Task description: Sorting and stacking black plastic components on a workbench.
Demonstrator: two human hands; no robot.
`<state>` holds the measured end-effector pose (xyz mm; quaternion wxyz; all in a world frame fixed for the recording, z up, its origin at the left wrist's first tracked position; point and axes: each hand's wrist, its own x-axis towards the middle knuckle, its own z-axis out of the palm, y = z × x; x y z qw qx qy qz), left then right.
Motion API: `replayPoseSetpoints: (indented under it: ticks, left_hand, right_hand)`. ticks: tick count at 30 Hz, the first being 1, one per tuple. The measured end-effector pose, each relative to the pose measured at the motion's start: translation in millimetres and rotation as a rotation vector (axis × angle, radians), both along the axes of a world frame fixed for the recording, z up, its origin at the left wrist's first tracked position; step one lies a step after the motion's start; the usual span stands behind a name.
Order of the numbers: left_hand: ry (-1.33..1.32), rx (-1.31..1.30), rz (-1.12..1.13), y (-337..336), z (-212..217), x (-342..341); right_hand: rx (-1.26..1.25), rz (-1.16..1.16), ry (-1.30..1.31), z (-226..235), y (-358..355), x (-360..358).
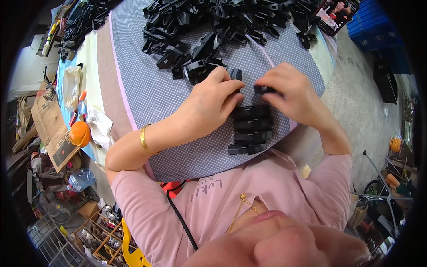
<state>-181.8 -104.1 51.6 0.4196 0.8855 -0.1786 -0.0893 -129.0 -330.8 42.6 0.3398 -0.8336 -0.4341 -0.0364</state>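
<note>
My right hand (291, 93) pinches a small black plastic part (263, 89) between thumb and fingers. Just left of it, my left hand (215, 98) is closed on another black plastic part (236, 74), whose end shows beyond the fingertips; the rest is hidden by the hand. The two hands are a short gap apart above the dotted grey cloth. Right below them, near the table's front edge, several black plastic pieces (252, 125) lie in a close-set column. A big loose heap of black plastic parts (213, 26) spreads over the far side of the cloth.
A phone (337, 15) with a lit screen stands at the far right. Left on the table are an orange round object (80, 134), crumpled white plastic (98, 127) and another dark pile (84, 22). Blue crates (373, 26) stand on the floor at right.
</note>
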Motion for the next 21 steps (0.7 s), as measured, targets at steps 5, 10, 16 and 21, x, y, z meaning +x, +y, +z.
replayPoseSetpoints:
  ticks: [5, 10, 16, 21]
  left_hand:
    - [-0.235, 0.09, -0.064, 9.5, -9.3, 2.7]
    - [-0.507, 0.256, -0.158, 15.2, -16.6, 14.9]
    - [-0.314, 0.17, -0.043, 1.4, -22.0, 9.0]
    - [-0.241, 0.065, 0.002, 13.0, -19.1, 11.0]
  right_hand:
    - [-0.05, 0.144, 0.166, -5.3, -6.2, -5.0]
    - [-0.04, 0.168, 0.176, -1.8, -6.9, 0.2]
    - [0.145, 0.048, 0.053, -3.7, 9.7, 1.7]
    - [0.043, 0.003, -0.022, -4.3, 8.0, 0.8]
